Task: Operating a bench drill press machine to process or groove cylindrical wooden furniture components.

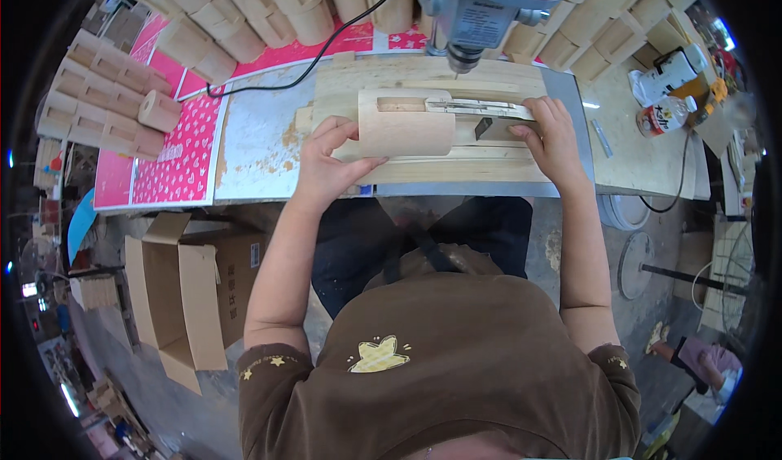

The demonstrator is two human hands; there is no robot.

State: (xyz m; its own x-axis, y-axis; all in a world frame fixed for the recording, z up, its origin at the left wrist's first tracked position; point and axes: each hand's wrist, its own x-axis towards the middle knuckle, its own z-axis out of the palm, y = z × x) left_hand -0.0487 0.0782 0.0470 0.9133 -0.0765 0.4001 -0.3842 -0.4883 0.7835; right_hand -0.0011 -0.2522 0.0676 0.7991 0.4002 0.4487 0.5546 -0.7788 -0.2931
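Note:
A pale wooden cylinder (407,134) with a long slot cut in its side lies across a wooden jig (456,171) on the bench. My left hand (330,159) holds its left end, fingers behind and thumb along the front. From the cylinder's right end a narrow, light-coloured bar (489,110) reaches to my right hand (555,138), whose fingers and thumb close on its far end. A dark metal plate (484,128) stands beside the bar, just left of my right thumb. Right above, the drill press (476,16) holds its chuck (464,57) over the jig, apart from the cylinder.
Many slotted wooden cylinders (232,24) stand along the back and left of the bench. A black cable (318,57) crosses the back left. To the right are a plastic bottle (664,116) and a marker (602,138). An open cardboard box (195,289) sits on the floor.

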